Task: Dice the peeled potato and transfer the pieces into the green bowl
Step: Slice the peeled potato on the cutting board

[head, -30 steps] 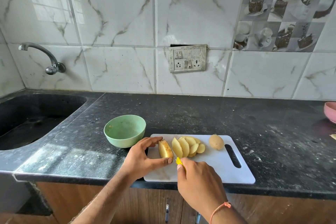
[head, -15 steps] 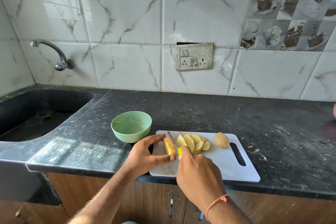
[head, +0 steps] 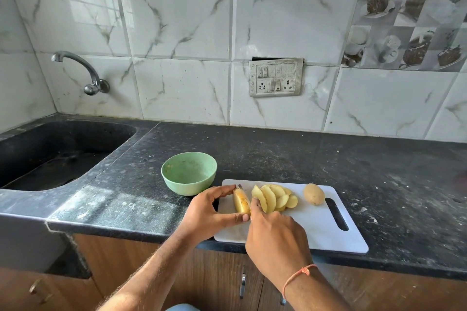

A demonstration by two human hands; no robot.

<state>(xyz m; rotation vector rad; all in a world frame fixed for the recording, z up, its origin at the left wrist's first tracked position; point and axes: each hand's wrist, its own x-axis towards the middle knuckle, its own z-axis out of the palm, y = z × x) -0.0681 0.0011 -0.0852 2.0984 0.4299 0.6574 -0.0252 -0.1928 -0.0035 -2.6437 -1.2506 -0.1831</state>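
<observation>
— Knife (head: pixel 239 186): only its tip shows past the far end of the potato piece (head: pixel 241 201); my right hand (head: pixel 275 235) covers the handle and most of the blade. Its fingers are curled down, presumably round that handle, though I can't see the grip itself.

— And your left hand (head: pixel 209 211)?

— Forefinger on the far end of the piece, thumb on the near end, pinching it lengthways. The long axis of the piece runs from the near edge of the cutting board (head: pixel 326 235) toward its far edge, tilted slightly left.

— Room to move?

— Slices (head: pixel 274 198) fan just right of the piece; a whole potato (head: pixel 313 193) sits beyond them, beside the handle slot. The board's near edge overhangs the front edge of the surface (head: pixel 290 154). The green bowl (head: pixel 189 173) stands just off the board's far left corner, with the sink (head: pixel 50 154) well apart at the left end.
</observation>
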